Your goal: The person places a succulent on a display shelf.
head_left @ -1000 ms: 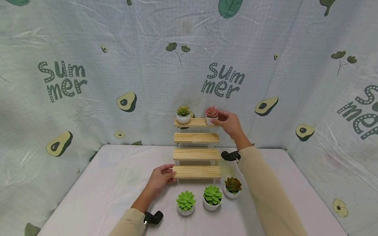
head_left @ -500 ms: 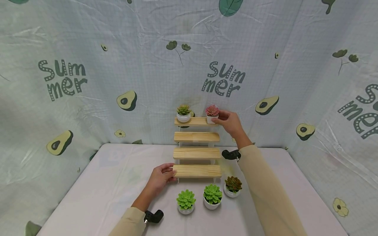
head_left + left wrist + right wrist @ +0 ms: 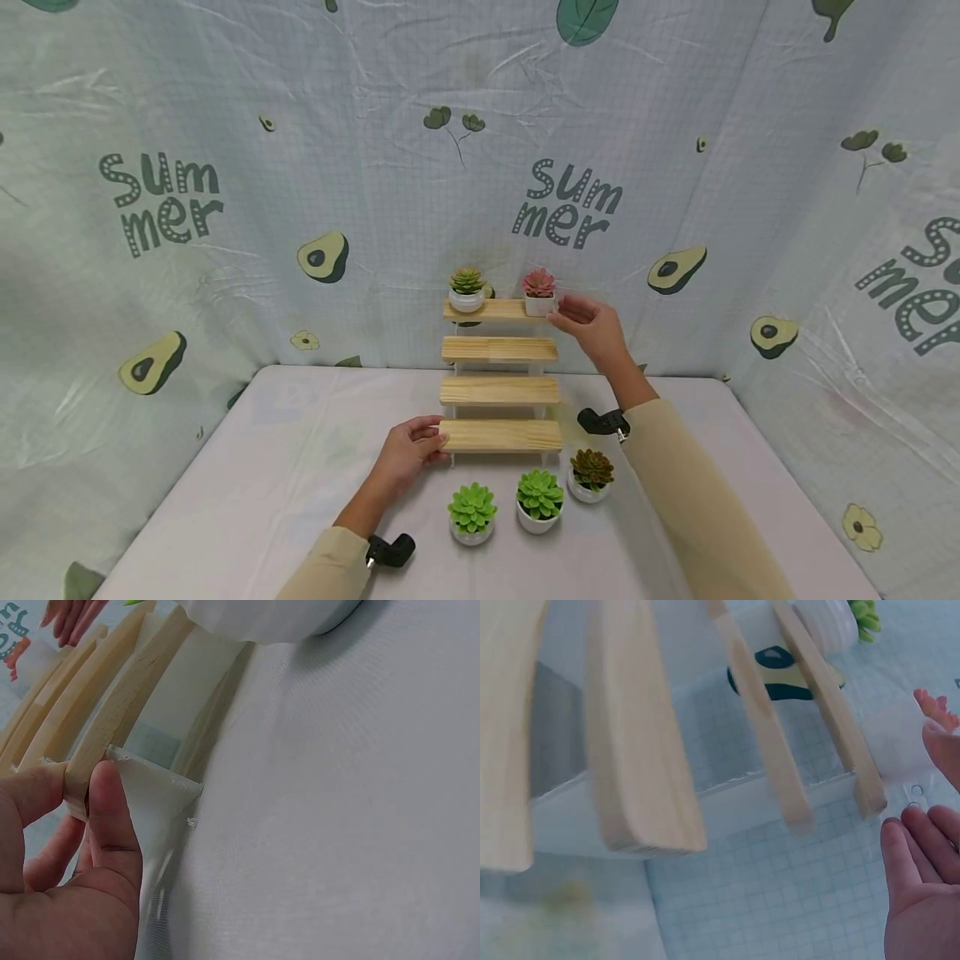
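Observation:
A four-tier wooden shelf stand (image 3: 500, 435) with clear supports stands upright at the table's back. My left hand (image 3: 405, 454) pinches the left end of its lowest board; the left wrist view shows thumb and finger on either side of the board end (image 3: 88, 769). On the top board sits a pink succulent (image 3: 539, 283) in a square white pot, at the right end. My right hand (image 3: 596, 329) is just right of that pot, fingers extended and apart from it. A yellow-green succulent (image 3: 467, 287) in a round white pot occupies the top board's left end.
Two bright green potted succulents (image 3: 472, 510) (image 3: 540, 496) stand on the table before the stand. To their right is a brownish potted succulent (image 3: 592, 472). A printed curtain (image 3: 390, 200) hangs behind the white table (image 3: 300, 467).
My right hand has let go of the pink succulent's pot and drawn back slightly right and down. The pot stays on the top board. My left hand keeps its hold.

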### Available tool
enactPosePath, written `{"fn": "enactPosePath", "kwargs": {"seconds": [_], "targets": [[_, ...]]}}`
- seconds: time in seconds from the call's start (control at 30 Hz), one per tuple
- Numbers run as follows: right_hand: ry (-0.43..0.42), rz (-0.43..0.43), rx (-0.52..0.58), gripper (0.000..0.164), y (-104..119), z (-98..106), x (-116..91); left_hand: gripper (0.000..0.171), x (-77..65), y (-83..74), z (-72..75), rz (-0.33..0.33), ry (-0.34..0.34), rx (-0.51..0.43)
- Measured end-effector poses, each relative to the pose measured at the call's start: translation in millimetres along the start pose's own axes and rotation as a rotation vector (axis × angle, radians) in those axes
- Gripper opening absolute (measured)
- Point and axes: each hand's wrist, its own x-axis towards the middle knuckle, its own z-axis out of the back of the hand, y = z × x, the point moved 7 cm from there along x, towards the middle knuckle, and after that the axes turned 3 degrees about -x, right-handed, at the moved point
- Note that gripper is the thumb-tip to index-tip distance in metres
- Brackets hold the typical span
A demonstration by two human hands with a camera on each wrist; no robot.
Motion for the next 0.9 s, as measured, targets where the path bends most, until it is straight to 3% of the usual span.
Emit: {"fn": "enactPosePath", "kwargs": {"seconds": [0.2, 0.3, 0.5, 0.9], "targets": [[-0.031, -0.031, 0.046, 0.073, -19.1, 5.2, -27.6, 0.039, 0.1, -0.9, -0.2, -0.003, -0.013, -0.002], [0.003, -0.034, 0.056, 0.067, -26.1, 6.2, -44.5, 0.039, 0.3, 0.1, -0.2, -0.002, -0.011, 0.005], [0.079, -0.007, -0.019, 0.059, -38.9, 6.6, -74.0, 0.038, 1.5, 1.8, 2.0, 0.006, -0.020, 0.006], [0.096, -0.029, -0.076, 0.055, -76.8, 20.3, -138.1, 0.039, 1.3, 1.4, 1.1, 0.003, -0.006, 0.012]]}}
